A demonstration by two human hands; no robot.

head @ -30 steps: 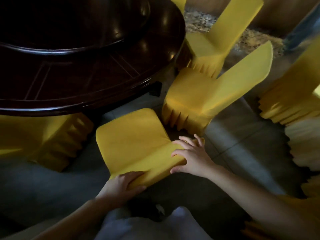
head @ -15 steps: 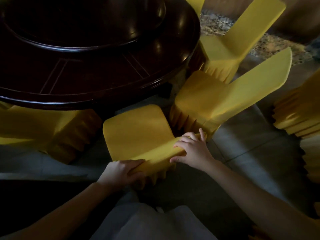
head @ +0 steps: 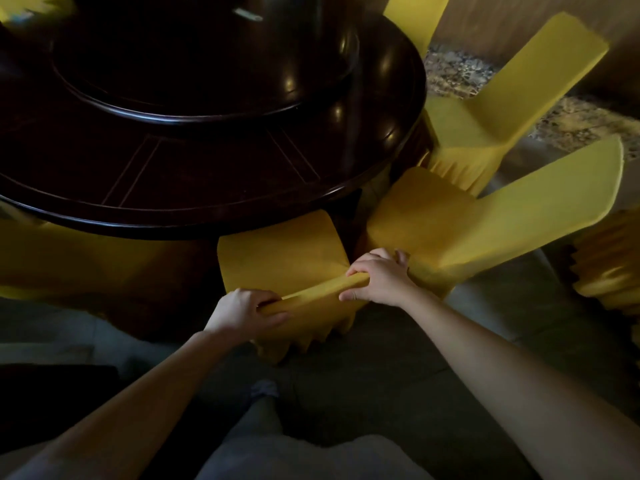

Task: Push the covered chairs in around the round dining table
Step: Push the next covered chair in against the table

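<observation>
A dark round dining table [head: 214,178] fills the upper left, with a raised turntable [head: 194,64] on it. A yellow-covered chair [head: 280,258] stands right in front of me, its seat front tucked under the table's edge. My left hand [head: 242,313] grips the left end of its backrest top. My right hand [head: 377,278] grips the right end. A second covered chair [head: 485,216] stands close on the right, touching the first one's side. A third covered chair [head: 491,109] stands behind the second at the table's right side.
Another yellow chair [head: 62,258] sits half under the table at the left. A pleated yellow cover [head: 609,268] shows at the right edge. Grey tiled floor [head: 502,323] lies around my legs [head: 263,427]. A speckled floor strip [head: 460,74] runs at the upper right.
The chair in my hands has slid forward, so its seat front now lies under the table's edge. Both hands have closed round the backrest top, and I have stepped closer.
</observation>
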